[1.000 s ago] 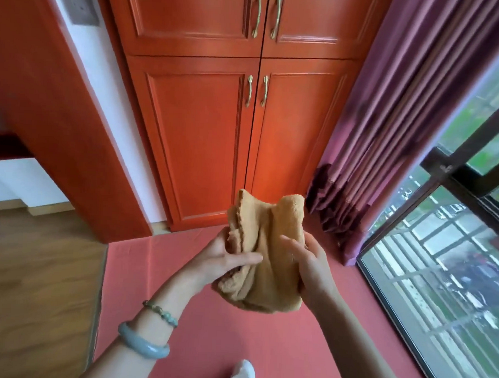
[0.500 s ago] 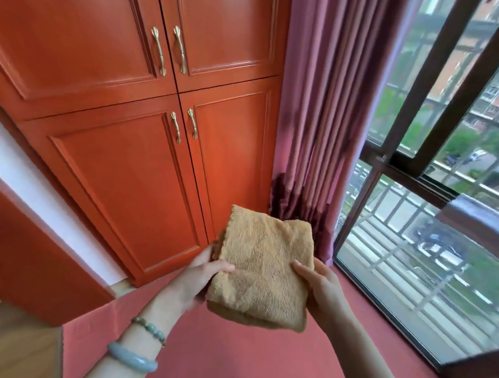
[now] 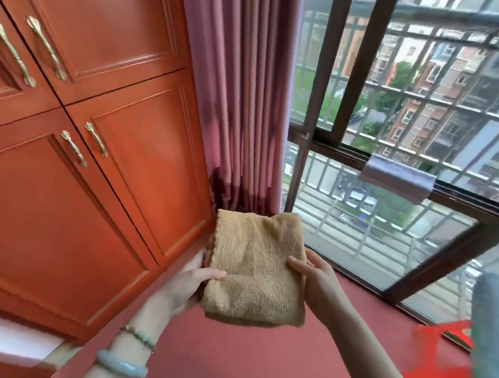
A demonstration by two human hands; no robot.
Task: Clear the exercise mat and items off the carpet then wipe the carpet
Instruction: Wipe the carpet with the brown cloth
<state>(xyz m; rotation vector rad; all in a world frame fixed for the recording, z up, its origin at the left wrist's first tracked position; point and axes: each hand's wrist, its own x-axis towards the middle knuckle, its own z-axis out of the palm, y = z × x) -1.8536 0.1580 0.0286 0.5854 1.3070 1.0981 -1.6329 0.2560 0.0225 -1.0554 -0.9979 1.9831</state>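
Note:
A folded tan fluffy cloth [image 3: 256, 269] is held up in front of me, above the red carpet [image 3: 235, 356]. My left hand [image 3: 190, 283] grips its left edge, thumb on the front face. My right hand [image 3: 313, 277] grips its right edge, thumb likewise on the front. The cloth is folded into a thick rectangle and hangs clear of the floor. No exercise mat shows in this view.
Orange-red cupboard doors [image 3: 85, 181] with brass handles fill the left. A purple curtain [image 3: 243, 103] hangs in the corner. A barred window [image 3: 402, 138] runs along the right, with a grey cloth [image 3: 397, 178] over its rail. A bright red object [image 3: 440, 365] and a grey shape [image 3: 490, 336] sit at lower right.
My view has swung right from the cupboard towards the window. The cloth, bunched a second ago, is now smoothed into a flat folded rectangle between both hands.

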